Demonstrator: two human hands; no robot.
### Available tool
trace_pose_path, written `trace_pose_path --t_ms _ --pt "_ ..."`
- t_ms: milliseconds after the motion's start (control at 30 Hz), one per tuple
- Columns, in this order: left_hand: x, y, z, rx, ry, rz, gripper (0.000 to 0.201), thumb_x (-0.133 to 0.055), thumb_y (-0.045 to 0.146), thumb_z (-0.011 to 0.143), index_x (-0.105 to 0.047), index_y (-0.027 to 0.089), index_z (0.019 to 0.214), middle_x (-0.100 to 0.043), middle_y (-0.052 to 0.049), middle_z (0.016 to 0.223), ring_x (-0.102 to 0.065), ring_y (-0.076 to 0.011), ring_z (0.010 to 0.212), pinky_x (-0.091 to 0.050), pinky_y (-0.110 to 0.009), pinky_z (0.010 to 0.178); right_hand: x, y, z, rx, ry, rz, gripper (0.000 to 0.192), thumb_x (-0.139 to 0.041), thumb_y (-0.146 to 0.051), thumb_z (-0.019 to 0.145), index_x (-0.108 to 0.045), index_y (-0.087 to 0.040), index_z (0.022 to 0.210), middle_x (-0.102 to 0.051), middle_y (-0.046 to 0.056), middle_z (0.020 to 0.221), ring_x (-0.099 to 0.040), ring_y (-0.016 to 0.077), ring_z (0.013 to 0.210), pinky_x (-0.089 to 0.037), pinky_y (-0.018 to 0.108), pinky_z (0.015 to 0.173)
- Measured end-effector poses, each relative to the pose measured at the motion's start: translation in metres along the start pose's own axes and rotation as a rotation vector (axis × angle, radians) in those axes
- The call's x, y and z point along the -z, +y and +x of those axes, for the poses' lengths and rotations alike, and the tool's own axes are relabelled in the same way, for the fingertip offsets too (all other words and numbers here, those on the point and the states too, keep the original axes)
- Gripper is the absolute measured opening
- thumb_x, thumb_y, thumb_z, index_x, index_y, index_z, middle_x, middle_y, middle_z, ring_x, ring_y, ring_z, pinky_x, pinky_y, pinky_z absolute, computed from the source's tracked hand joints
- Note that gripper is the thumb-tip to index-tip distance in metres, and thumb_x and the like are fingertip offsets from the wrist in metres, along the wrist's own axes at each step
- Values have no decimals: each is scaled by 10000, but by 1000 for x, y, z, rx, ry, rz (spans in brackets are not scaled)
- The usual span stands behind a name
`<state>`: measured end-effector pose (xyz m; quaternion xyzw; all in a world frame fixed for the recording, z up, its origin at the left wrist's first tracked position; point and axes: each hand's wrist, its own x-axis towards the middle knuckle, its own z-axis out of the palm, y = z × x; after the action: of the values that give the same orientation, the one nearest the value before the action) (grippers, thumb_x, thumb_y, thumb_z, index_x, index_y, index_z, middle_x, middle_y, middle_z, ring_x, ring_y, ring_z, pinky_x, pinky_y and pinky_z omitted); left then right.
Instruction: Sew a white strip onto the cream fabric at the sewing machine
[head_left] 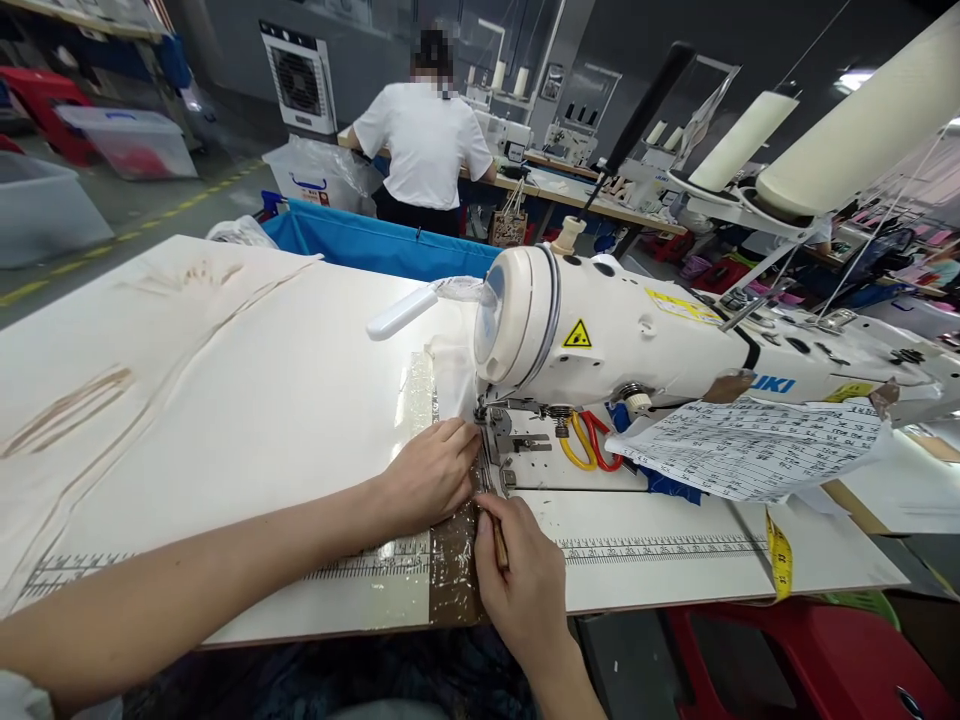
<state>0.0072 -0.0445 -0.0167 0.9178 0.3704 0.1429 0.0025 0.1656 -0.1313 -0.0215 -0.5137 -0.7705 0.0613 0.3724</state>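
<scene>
Presently the left hand (431, 475) lies flat, fingers spread, beside the white industrial sewing machine's (600, 340) presser foot; the right hand (521, 580) pinches a thin brown stick (499, 545) just behind it. Pale cream fabric (247, 390) stretches left of both hands across the surface (675, 570). Advisable: keep fingertips clear of the needle and feed evenly.

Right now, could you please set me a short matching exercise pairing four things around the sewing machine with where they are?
Things:
1. left hand
2. right hand
3. scissors
4. yellow tape measure

Places:
A. hanging over the table's right front edge
B. on the machine bed under the arm, behind the printed sheet
C. flat on the cream fabric, left of the needle
D. at the table's front edge, pinching a thin brown stick

Pairs: 1-C, 2-D, 3-B, 4-A
</scene>
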Motion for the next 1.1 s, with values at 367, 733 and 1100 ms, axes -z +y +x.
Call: trace_pose_path --t_ms 367,733,1100 --pt "0 -2 0 -24 12 15 366 -413 122 927 -604 37 1228 -604 -177 1242 -562 -280 1133 -506 -417 989 -8 -4 10 38 -41 -272 324 -324 -143 1015 -642 -123 1074 -683 69 831 -682 187 644 -443 267 512" --pt "-5 -15 3 30 1 -46 421 -434 171 916 -563 48 1298 -593 -168 1277 -544 -290 1166 -483 -452 1011 -23 -7 16 -3 -84 -573 316 -453 -75 930 -656 -109 1170 -724 101 900 -681 190 546 -445 283 446" --pt "-9 -30 7 86 20 -195 396 -372 204 962 -611 87 1257 -625 -130 1271 -541 -265 1192 -401 -519 1088 25 29 1 30 -15 -283 337 -367 -220 1034 -663 -126 1163 -693 102 902 -649 235 839 -534 344 727"
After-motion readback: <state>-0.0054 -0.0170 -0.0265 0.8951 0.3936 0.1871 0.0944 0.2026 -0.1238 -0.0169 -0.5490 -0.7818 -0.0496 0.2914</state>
